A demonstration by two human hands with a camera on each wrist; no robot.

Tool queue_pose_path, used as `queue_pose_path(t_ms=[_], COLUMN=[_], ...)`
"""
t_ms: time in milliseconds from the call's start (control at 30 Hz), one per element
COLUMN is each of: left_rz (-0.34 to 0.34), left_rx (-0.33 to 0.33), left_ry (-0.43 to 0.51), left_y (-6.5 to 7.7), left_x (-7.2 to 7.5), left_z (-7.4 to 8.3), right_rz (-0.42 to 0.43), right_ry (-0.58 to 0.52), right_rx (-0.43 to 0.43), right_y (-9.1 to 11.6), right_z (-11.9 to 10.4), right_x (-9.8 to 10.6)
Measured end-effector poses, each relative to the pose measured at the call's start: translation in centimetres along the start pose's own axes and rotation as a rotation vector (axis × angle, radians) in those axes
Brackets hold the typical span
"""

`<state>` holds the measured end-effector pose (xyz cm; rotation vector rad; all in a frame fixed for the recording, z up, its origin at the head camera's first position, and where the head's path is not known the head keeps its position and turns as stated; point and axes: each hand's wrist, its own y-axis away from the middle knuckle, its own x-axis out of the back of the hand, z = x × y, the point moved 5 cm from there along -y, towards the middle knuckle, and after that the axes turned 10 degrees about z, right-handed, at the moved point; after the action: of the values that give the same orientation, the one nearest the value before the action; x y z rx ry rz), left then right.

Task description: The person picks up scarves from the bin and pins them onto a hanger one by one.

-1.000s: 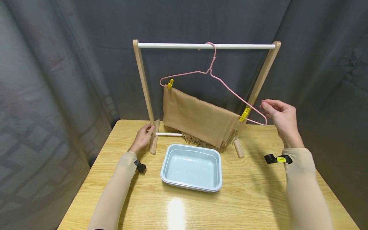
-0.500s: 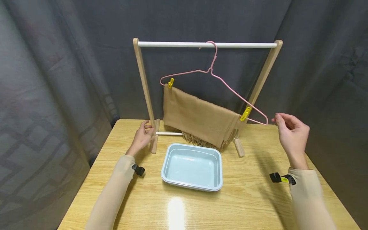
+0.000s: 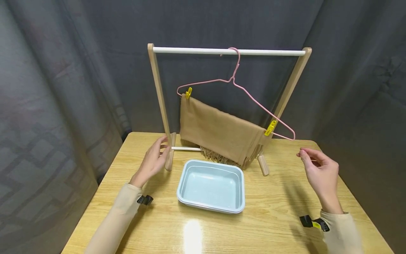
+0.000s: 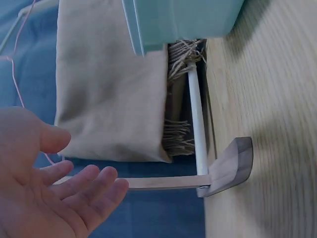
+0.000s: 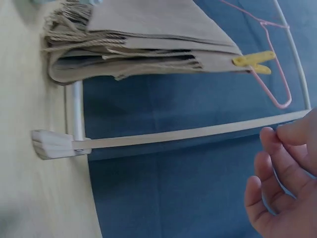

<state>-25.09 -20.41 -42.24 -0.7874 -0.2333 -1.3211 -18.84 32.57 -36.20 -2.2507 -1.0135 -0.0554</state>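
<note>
A folded tan scarf (image 3: 219, 128) with fringe hangs from a pink wire hanger (image 3: 263, 107). Yellow clothespins fix it at both ends: a left clothespin (image 3: 188, 93) and a right clothespin (image 3: 270, 128). The hanger is hooked over the white top bar of a small wooden rack (image 3: 159, 88) and slopes down to the right. My left hand (image 3: 153, 160) is beside the rack's left post, holding nothing, its fingers relaxed (image 4: 86, 191) in the left wrist view. Below the hanger's right end is my right hand (image 3: 321, 173), empty, with thumb close to forefinger and the other fingers loosely bent (image 5: 270, 186).
A pale blue plastic basin (image 3: 210, 208) stands on the wooden table (image 3: 269, 225) in front of the rack. Behind the rack hangs a dark grey curtain (image 3: 203, 21), with more curtain at both sides. The rack's right foot (image 3: 263, 165) is just right of the scarf's lower corner.
My right hand has moved away from the hanger's right end, going right and then down toward me. My left hand has drawn slightly back from the left post. Scarf and hanger hang nearly unchanged.
</note>
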Motion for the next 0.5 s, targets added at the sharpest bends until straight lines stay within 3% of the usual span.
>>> queue_pose_path(t_ms=[167, 267, 500], left_rz=[0.042, 0.081, 0.126], left_rx=[-0.232, -0.361, -0.5], left_ry=[-0.247, -0.349, -0.417], left_y=[1.8, 2.7, 4.5], left_x=[0.8, 1.2, 2.0], left_z=[2.7, 4.4, 6.3], right_rz=[-0.012, 0.0, -0.007], right_ry=[-0.016, -0.034, -0.044], right_rx=[0.052, 0.065, 0.112], right_y=[1.5, 1.9, 3.3], right_z=[-0.6, -0.8, -1.6], right_x=[0.2, 0.5, 0.6])
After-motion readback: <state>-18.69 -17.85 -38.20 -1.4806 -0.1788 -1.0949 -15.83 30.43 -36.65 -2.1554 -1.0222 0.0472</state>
